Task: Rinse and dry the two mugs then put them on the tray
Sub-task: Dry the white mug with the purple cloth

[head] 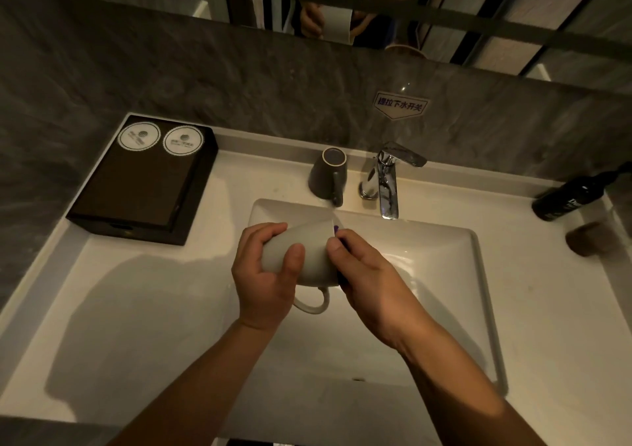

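Observation:
A light grey mug (309,252) lies on its side over the basin (431,257), handle hanging down and mouth facing right. My left hand (263,274) grips its body from the base end. My right hand (369,274) is at the mouth, thumb on the outside of the rim and fingers hidden inside, with a bit of purple cloth (337,228) showing there. A dark grey mug (325,175) stands upside down on the counter left of the tap. The dark tray (136,192) sits at the back left and carries two round paper coasters (139,136).
The chrome tap (386,185) stands behind the basin with no water running. A black bottle (567,199) lies at the right counter edge, a brown round thing (586,238) below it. A mirror (513,7) hangs above the grey stone wall.

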{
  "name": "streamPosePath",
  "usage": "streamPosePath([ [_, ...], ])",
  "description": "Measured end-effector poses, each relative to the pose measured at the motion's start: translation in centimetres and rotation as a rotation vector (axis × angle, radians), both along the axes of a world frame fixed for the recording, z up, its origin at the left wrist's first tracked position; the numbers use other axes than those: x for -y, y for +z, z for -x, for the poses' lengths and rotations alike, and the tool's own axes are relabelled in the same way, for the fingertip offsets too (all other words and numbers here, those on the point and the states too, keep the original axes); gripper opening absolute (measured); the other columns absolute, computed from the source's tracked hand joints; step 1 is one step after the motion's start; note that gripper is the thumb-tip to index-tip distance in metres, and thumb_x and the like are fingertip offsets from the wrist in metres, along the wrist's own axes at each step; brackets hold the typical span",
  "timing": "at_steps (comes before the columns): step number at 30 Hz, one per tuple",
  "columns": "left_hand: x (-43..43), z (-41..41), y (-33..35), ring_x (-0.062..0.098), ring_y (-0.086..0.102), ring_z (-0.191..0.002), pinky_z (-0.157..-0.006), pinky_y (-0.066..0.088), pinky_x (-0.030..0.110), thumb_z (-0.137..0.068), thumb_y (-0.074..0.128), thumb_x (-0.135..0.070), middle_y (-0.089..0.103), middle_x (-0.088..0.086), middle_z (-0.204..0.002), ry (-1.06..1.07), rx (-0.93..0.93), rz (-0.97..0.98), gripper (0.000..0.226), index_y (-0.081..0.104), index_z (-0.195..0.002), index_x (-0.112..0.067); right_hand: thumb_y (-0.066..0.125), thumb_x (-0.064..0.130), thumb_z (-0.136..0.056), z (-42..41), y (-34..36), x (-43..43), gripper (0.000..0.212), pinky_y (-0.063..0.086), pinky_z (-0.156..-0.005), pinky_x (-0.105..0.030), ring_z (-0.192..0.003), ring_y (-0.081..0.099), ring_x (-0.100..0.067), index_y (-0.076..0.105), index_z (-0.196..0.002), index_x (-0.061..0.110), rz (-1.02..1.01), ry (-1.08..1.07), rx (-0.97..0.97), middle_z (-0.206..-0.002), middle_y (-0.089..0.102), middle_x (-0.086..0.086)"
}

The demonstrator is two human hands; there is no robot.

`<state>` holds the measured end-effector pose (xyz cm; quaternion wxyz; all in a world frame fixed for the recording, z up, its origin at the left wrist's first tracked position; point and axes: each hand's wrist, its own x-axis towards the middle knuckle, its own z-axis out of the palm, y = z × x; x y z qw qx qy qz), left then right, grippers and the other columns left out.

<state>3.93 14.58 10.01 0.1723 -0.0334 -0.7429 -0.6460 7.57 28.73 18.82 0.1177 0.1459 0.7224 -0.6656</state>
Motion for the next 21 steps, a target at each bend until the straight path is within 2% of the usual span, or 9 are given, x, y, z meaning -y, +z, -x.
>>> streamPosePath([
  [2, 0.0, -0.2, -0.1, 0.008, 0.063, -0.104, -0.082, 0.054, 0.016, -0.087, 0.063, -0.049, 0.061, 0.002, -0.113, -0.025, 0.027, 0.010, 0.042, 0.059, -0.117, -0.018, 0.056, 0.035, -0.102, 0.1, -0.1, -0.1, 0.018, 0.048, -0.078, -0.036, -0.079, 0.054, -0.012, 0.062, -0.095, 0.019, -0.125, 0.039, -0.045, -0.089, 0.063, -0.004],
  [5, -0.2, -0.2, 0.9, 0.004, 0.062, -0.102, -0.075, 0.053, 0.014, -0.088, 0.050, -0.054, 0.061, -0.006, -0.117, -0.125, 0.192, -0.056, 0.048, 0.058, -0.121, -0.020, 0.059, 0.026, -0.102, 0.1, -0.1, -0.5, 0.012, 0.048, -0.072, -0.027, -0.076, 0.056, -0.010, 0.062, -0.096, 0.017, -0.253, 0.066, -0.115, -0.090, 0.064, -0.006],
  [8, -0.2, 1.4, 2.0, 0.015, 0.065, -0.103, -0.073, 0.055, 0.029, -0.090, 0.053, -0.061, 0.064, 0.007, -0.122, -0.222, 0.663, -0.306, 0.048, 0.064, -0.118, -0.023, 0.060, 0.023, -0.101, -0.4, -1.1, -0.9, 0.004, 0.046, -0.070, -0.028, -0.076, 0.055, -0.010, 0.060, -0.102, 0.019, -0.387, 0.134, -0.233, -0.085, 0.062, 0.001],
  [10, 0.4, 2.7, 2.7, 0.031, 0.067, -0.100, -0.073, 0.057, 0.041, -0.092, 0.061, -0.059, 0.069, 0.018, -0.118, -0.263, 1.035, -0.501, 0.049, 0.067, -0.115, -0.016, 0.059, 0.025, -0.100, -0.7, -1.8, -1.2, 0.012, 0.047, -0.070, -0.025, -0.079, 0.056, -0.009, 0.058, -0.112, 0.024, -0.505, 0.235, -0.336, -0.089, 0.062, 0.008],
  [11, 0.7, 3.1, 3.0, 0.034, 0.068, -0.098, -0.074, 0.057, 0.043, -0.091, 0.065, -0.057, 0.071, 0.019, -0.113, -0.287, 1.121, -0.510, 0.050, 0.068, -0.116, -0.014, 0.058, 0.027, -0.100, -0.7, -2.1, -1.3, 0.017, 0.047, -0.071, -0.025, -0.080, 0.056, -0.009, 0.058, -0.116, 0.025, -0.553, 0.281, -0.378, -0.093, 0.062, 0.009],
  [14, 0.4, 3.3, 3.3, 0.036, 0.069, -0.101, -0.083, 0.059, 0.050, -0.089, 0.073, -0.045, 0.072, 0.018, -0.113, -0.226, 1.099, -0.466, 0.038, 0.071, -0.112, -0.015, 0.053, 0.028, -0.103, -0.6, -2.2, -1.4, 0.018, 0.047, -0.073, -0.029, -0.083, 0.055, -0.012, 0.060, -0.116, 0.017, -0.530, 0.314, -0.388, -0.096, 0.064, 0.006],
  [17, -0.5, 2.9, 3.3, 0.035, 0.068, -0.099, -0.090, 0.058, 0.055, -0.091, 0.073, -0.039, 0.071, 0.015, -0.106, -0.077, 0.955, -0.374, 0.024, 0.072, -0.098, -0.016, 0.048, 0.035, -0.105, -0.2, -2.2, -1.2, 0.027, 0.050, -0.081, -0.038, -0.090, 0.059, -0.018, 0.064, -0.109, 0.014, -0.385, 0.257, -0.219, -0.098, 0.067, -0.004],
  [19, -0.9, 2.4, 2.6, 0.031, 0.068, -0.090, -0.080, 0.058, 0.049, -0.091, 0.072, -0.041, 0.072, 0.013, -0.093, -0.009, 0.842, -0.261, 0.029, 0.074, -0.083, -0.013, 0.045, 0.050, -0.101, 0.2, -1.8, -1.1, 0.045, 0.053, -0.087, -0.049, -0.095, 0.063, -0.029, 0.068, -0.106, 0.011, -0.331, 0.210, -0.139, -0.099, 0.070, -0.011],
  [21, -1.1, 1.7, 2.3, 0.025, 0.066, -0.080, -0.068, 0.054, 0.039, -0.094, 0.069, -0.042, 0.071, 0.007, -0.081, 0.027, 0.696, -0.120, 0.036, 0.074, -0.074, -0.012, 0.048, 0.053, -0.099, 0.7, -1.5, -1.1, 0.054, 0.052, -0.094, -0.060, -0.100, 0.064, -0.042, 0.069, -0.104, 0.003, -0.183, 0.123, -0.043, -0.103, 0.070, -0.023],
])
